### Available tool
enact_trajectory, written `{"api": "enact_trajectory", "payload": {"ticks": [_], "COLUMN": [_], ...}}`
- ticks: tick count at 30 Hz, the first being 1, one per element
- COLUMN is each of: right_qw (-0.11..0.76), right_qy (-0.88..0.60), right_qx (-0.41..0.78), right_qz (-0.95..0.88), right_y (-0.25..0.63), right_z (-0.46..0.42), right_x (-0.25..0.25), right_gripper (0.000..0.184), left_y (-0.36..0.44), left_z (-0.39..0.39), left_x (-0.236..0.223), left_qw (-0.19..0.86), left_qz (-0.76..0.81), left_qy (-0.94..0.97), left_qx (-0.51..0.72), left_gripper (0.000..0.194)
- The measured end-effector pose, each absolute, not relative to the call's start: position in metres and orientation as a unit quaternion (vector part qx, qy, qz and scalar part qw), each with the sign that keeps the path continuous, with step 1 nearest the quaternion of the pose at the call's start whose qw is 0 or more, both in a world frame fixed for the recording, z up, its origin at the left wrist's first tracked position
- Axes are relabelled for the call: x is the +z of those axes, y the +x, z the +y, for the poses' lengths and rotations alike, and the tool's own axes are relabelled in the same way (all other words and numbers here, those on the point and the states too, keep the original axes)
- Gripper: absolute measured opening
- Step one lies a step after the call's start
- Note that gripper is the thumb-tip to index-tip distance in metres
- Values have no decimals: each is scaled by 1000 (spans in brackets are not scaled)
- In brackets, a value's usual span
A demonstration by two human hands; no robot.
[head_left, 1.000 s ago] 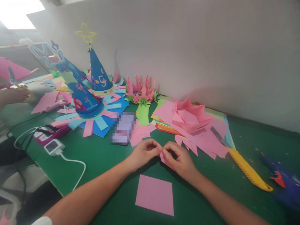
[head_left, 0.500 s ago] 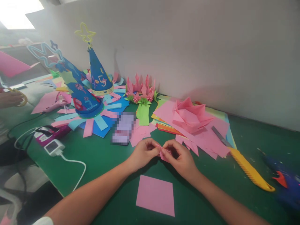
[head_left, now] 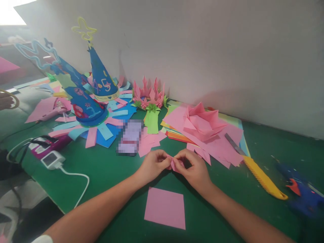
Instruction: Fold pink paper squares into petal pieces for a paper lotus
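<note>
Between my two hands is a small folded piece of pink paper (head_left: 175,166), mostly covered by the fingers. My left hand (head_left: 154,165) pinches its left side between thumb and index finger. From the other side my right hand (head_left: 193,168) pinches it as well, and the fingertips of both hands nearly meet. A flat pink paper square (head_left: 165,208) lies on the green table just below my hands. Behind them are loose pink paper pieces (head_left: 151,141) and a phone (head_left: 130,138) with a blurred screen.
A sheet stack carries a pink paper flower (head_left: 202,122); a yellow-handled knife (head_left: 264,177) rests against it. A blue glue gun (head_left: 301,189) is far right. Left are blue cone hats (head_left: 101,74), a pink paper crown (head_left: 150,94) and a power strip (head_left: 50,148). Another person's hand (head_left: 5,100) shows.
The view has shifted slightly, so most things on the table sit a little further left. Both hands keep their pinch on the folded pink paper, with hardly any change.
</note>
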State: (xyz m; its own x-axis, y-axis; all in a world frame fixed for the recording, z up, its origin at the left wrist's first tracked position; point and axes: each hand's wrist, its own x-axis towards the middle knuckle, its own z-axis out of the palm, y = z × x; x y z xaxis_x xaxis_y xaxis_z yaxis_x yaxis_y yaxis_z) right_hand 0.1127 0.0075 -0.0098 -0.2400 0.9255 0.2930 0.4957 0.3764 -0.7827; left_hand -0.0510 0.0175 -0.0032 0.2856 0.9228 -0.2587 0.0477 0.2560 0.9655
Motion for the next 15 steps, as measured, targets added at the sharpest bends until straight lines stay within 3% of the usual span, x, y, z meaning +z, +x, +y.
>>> {"api": "enact_trajectory", "payload": {"ticks": [15], "right_qw": [311], "right_qy": [-343], "right_qx": [-3], "right_qz": [-886], "right_y": [120], "right_z": [6], "right_x": [-6], "right_gripper": [19], "left_y": [-51], "left_z": [19], "left_x": [4], "left_qw": [709], "left_qz": [461], "left_qy": [384], "left_qx": [369], "left_gripper": [26]}}
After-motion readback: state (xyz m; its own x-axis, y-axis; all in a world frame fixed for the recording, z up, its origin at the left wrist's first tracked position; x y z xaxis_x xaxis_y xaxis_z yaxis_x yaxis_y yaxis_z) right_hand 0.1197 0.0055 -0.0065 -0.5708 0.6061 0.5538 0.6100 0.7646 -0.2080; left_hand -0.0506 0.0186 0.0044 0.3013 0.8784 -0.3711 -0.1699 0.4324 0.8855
